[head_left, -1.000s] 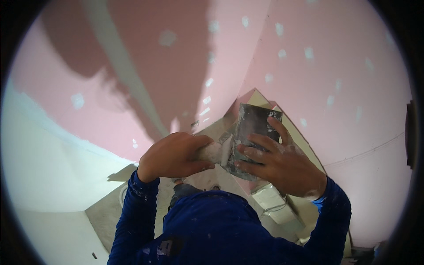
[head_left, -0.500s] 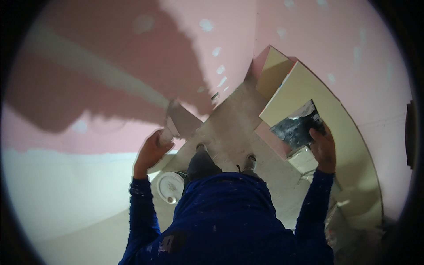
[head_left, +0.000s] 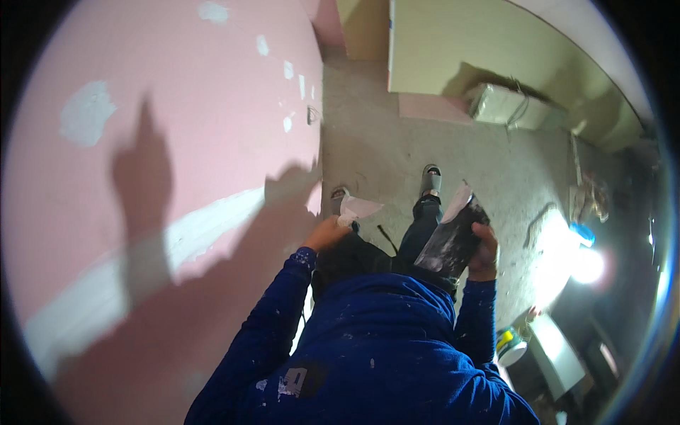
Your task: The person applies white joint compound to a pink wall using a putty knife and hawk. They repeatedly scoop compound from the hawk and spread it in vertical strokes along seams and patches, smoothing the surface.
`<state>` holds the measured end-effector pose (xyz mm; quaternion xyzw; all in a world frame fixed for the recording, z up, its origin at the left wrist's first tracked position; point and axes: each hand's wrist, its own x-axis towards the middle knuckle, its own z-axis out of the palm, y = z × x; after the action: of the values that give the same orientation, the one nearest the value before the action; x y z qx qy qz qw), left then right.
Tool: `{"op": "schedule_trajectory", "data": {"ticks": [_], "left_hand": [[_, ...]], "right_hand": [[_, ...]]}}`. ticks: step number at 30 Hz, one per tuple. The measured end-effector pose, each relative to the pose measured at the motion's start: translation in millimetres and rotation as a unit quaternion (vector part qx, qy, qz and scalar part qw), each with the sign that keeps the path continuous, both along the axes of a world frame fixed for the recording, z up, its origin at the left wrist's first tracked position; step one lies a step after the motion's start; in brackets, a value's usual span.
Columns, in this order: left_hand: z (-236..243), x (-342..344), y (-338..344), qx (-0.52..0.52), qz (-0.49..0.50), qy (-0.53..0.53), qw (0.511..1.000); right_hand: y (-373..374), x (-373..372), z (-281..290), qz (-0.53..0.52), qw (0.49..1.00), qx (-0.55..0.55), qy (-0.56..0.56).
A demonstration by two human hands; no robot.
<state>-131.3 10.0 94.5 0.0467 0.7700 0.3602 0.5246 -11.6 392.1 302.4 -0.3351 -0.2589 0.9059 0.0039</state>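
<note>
Left hand (head_left: 327, 234): gripping pale-bladed scraper (head_left: 361, 207); right hand (head_left: 484, 253): gripping dark plate (head_left: 451, 244), best kept level under its pale paste (head_left: 457, 205).

Looked matt on pink plasterboard (head_left: 227, 142) at left, dull on concrete floor (head_left: 372, 134) at upper centre, creased on cloth shirt (head_left: 379, 329) at bottom, white-smeared on dark plate (head_left: 452, 244) right of centre.

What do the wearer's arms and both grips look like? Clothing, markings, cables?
Left sleeve and right sleeve: long, dark blue, reaching the wrists; white specks near the left cuff. Left grip and right grip: bare hands, no gloves. No cables visible.
</note>
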Motion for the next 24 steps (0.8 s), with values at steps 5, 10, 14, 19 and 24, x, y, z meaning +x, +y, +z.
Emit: {"op": "schedule_trajectory", "data": {"ticks": [5, 10, 14, 19, 24], "left_hand": [[-5, 26, -11, -0.061, -0.087, 0.043, 0.993], [18, 34, -12, -0.122, -0.010, -0.024, 0.992], [34, 55, 0, -0.165, 0.051, -0.034, 0.984], [20, 87, 32, -0.182, -0.082, 0.046, 0.979], [-57, 121, 42, -0.183, -0.207, 0.073, 0.958]], "right_hand": [[-34, 85, 1, -0.077, 0.996, -0.005, 0.049], [8, 125, -28, -0.138, 0.990, -0.019, 0.031], [54, 135, -69, -0.113, 0.992, -0.039, 0.026], [90, 130, -147, -0.081, 0.992, -0.087, -0.037], [68, 109, -250, 0.205, 0.780, 0.588, 0.060]]}}
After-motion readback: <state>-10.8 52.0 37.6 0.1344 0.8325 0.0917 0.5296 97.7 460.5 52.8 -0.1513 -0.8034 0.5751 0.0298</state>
